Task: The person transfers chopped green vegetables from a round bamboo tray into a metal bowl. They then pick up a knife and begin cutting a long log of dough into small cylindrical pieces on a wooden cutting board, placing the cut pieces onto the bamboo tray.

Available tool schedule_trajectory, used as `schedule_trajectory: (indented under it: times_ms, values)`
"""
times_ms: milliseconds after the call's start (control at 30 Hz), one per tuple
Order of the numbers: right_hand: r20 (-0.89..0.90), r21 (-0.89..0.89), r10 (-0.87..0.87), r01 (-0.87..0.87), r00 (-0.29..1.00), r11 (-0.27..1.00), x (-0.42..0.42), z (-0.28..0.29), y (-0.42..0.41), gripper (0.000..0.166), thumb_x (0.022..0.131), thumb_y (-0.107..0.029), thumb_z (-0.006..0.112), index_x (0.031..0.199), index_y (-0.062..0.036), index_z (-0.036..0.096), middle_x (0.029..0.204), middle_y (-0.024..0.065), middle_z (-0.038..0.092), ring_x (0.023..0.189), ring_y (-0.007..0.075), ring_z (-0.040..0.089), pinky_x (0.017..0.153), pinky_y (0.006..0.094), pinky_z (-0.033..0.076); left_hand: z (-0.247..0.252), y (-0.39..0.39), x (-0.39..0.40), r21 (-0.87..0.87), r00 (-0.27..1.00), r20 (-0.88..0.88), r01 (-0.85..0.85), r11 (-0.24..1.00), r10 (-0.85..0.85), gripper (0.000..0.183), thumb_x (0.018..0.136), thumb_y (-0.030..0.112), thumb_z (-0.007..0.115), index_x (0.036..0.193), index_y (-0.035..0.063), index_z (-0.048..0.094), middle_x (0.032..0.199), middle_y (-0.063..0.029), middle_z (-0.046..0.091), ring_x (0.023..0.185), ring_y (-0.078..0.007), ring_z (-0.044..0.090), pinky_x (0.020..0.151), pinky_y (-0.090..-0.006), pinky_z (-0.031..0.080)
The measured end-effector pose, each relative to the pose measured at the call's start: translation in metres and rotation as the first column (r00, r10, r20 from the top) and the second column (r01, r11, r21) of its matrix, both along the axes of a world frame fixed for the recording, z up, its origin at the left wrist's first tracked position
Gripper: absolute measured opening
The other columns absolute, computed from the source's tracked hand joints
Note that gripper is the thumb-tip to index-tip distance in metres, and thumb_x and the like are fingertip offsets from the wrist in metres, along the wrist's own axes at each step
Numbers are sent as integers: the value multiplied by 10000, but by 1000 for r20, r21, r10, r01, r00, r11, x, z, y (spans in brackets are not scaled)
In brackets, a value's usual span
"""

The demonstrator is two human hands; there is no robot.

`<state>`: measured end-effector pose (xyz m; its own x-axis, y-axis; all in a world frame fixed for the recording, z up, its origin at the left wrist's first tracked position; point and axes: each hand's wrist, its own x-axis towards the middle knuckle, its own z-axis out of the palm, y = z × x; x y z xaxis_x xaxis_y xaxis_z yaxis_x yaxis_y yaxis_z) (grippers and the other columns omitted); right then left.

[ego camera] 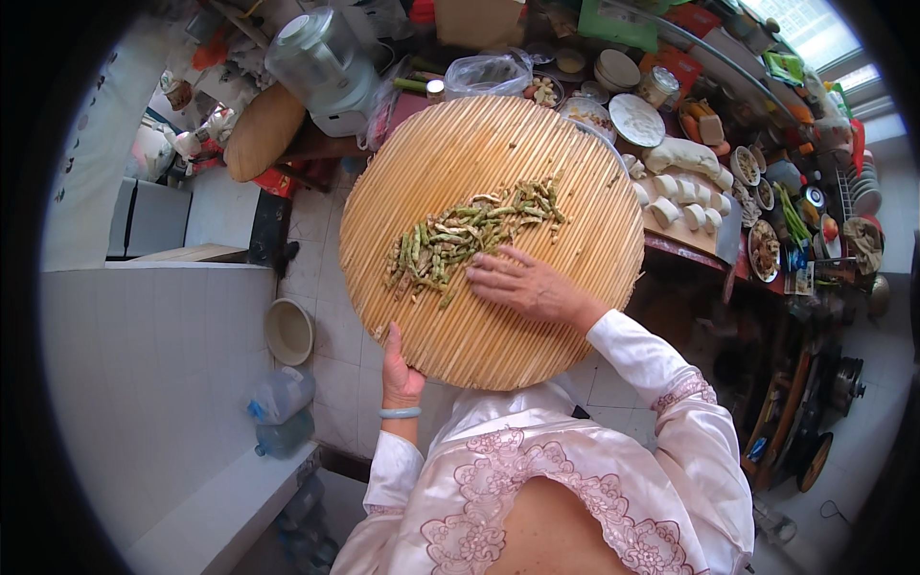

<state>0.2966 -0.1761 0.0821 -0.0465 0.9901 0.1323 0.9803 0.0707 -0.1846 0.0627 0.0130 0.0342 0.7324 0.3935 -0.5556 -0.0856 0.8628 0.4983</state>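
A large round tray of parallel reed stalks [431,169] is held out before me. My left hand [401,370] grips its near left edge, thumb on top and fingers out of sight below. Cut green bean pieces [460,233], many with a pale brownish coating, lie in a loose band across the middle. My right hand [528,284] rests palm down at the near side of the beans. Its fingers are slightly spread and hold nothing; the fingertips touch or nearly touch the pieces.
Right of the tray, a dough log [683,157] and several cut dough pieces [665,210] lie on a wooden board. A food processor [323,72] stands at back left. Bowls and a floured white plate [637,119] crowd the counter. A pale basin [290,332] sits on the floor.
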Motion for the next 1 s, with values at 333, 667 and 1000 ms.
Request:
schedule_trajectory:
  times_ms: [333,667,1000]
  values:
    - [-342,240,-287,379,895,894,-46,20,97,627,864,-493,636,1352,-113,531,1493,117,419,1432,342,300,1166,588,155,-9,-19,-3,-107,999,17,30,994,-28,553,1000,369,538,1452,87,391,1419,-97,499,1291,-283,489,1086,-458,410]
    - [-172,322,-301,342,938,883,-33,0,93,336,835,-237,641,1103,-44,579,1227,116,555,1276,301,470,1136,552,239,27,-34,-3,38,996,-83,47,998,-44,640,974,408,575,1461,53,358,1450,-111,464,1313,-290,465,1095,-460,396]
    - [-194,361,-293,346,936,866,11,-10,56,211,878,-207,617,1016,-52,579,1150,90,577,1209,271,505,1093,510,295,28,-35,-16,59,994,-112,6,998,1,654,945,418,620,1433,44,399,1401,-109,518,1272,-282,508,1083,-457,416]
